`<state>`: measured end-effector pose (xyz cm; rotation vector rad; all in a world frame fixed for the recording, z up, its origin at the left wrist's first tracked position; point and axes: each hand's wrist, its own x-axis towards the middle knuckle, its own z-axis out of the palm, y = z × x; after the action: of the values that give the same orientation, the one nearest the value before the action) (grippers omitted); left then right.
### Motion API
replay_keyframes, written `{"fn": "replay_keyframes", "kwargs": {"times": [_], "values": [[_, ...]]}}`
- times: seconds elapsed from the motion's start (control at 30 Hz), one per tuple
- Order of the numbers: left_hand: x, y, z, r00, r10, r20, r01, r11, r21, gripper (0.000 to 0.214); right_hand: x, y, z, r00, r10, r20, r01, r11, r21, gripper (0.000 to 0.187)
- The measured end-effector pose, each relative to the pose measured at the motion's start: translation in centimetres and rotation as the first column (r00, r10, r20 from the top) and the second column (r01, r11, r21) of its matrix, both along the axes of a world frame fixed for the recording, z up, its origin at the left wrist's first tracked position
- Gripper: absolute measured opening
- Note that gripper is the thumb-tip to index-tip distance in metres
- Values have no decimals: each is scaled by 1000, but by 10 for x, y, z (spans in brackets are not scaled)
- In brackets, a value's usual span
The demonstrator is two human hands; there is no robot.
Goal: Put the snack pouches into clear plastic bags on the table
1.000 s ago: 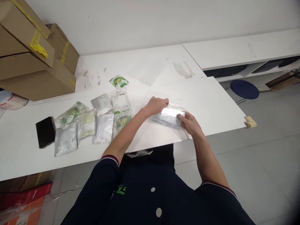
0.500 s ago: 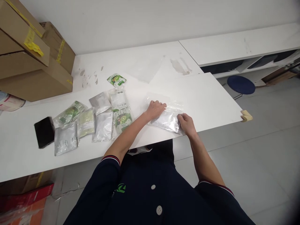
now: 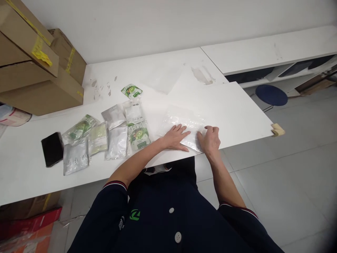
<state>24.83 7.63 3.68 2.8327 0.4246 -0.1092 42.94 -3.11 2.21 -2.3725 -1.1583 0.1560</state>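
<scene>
A clear plastic bag (image 3: 172,117) lies flat near the table's front edge, with a shiny silver pouch (image 3: 191,140) inside its near part. My left hand (image 3: 176,138) rests on the bag with its fingers spread and palm down, covering the pouch's left side. At the right edge of the bag is my right hand (image 3: 210,141), its fingers curled and its thumb against the plastic. The fingertips of that hand are partly hidden.
Several packed pouches, one a green fruit-print pouch (image 3: 139,135), lie to the left, beside a black phone (image 3: 52,149). Cardboard boxes (image 3: 60,88) stand at the back left. Another clear bag (image 3: 164,80) lies farther back. A blue stool (image 3: 271,95) stands at right.
My left hand has slid toward me and flattened out, fingers spread over the pouch. My right hand has curled more at the bag's right edge.
</scene>
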Motion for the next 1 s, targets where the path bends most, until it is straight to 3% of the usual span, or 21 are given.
{"fn": "replay_keyframes", "kwargs": {"times": [0.03, 0.1, 0.2, 0.27, 0.33, 0.4, 0.47, 0.5, 0.57, 0.63, 0.73, 0.8, 0.9, 0.97, 1.0], "values": [[1, 1, 1, 1000, -14, -28, 14, 1000, 1, 96, 0, -2, 0, 997, 55, 62, -59, 996, 67, 41], [4, 2, 3, 998, -35, -53, 36, 999, 23, 90, 4, -7, 0, 955, 283, 93, -294, 945, 144, 40], [7, -1, 6, 997, -34, -74, 41, 996, 83, 72, 16, -20, 0, 789, 605, -110, -600, 796, 79, 56], [10, -2, 9, 995, -17, -101, 27, 994, 102, 64, 22, -28, 0, 728, 650, -219, -665, 747, 8, 78], [15, 3, 17, 993, -9, -121, 15, 998, 55, 59, 25, -34, 1, 733, 640, -230, -658, 753, -2, 78], [21, 13, 32, 989, -32, -142, 21, 996, -84, 50, 26, -35, 2, 754, 614, -232, -620, 783, 55, 60], [27, 26, 53, 984, -47, -172, 10, 978, -210, 39, 28, -31, 5, 791, 544, -278, -535, 837, 115, 43], [30, 32, 63, 982, -21, -189, -20, 977, -211, 35, 30, -27, 6, 816, 488, -309, -474, 872, 125, 39], [33, 39, 78, 982, 113, -152, -123, 990, -61, 32, 38, -15, 7, 854, 359, -377, -343, 933, 112, 36], [33, 37, 82, 969, 245, 25, -246, 957, 151, 36, 47, 0, 8, 851, 259, -458, -251, 965, 79, 39], [30, 24, 64, 937, 256, 237, -318, 906, 278, 41, 54, 20, 7, 831, 188, -524, -222, 975, -4, 38], [29, 14, 42, 958, 218, 186, -260, 934, 246, 43, 52, 29, 6, 891, 144, -431, -198, 976, -84, 33], [29, 5, 12, 976, 205, 80, -215, 966, 144, 50, 38, 33, 6, 995, 61, -83, -70, 991, -111, 35], [29, 3, 0, 968, 235, 85, -243, 963, 114, 54, 30, 32, 6, 986, 40, 164, -41, 999, -1, 47], [30, 4, -2, 965, 244, 97, -254, 961, 109, 55, 28, 31, 6, 966, 80, 247, -95, 994, 49, 49]]}}
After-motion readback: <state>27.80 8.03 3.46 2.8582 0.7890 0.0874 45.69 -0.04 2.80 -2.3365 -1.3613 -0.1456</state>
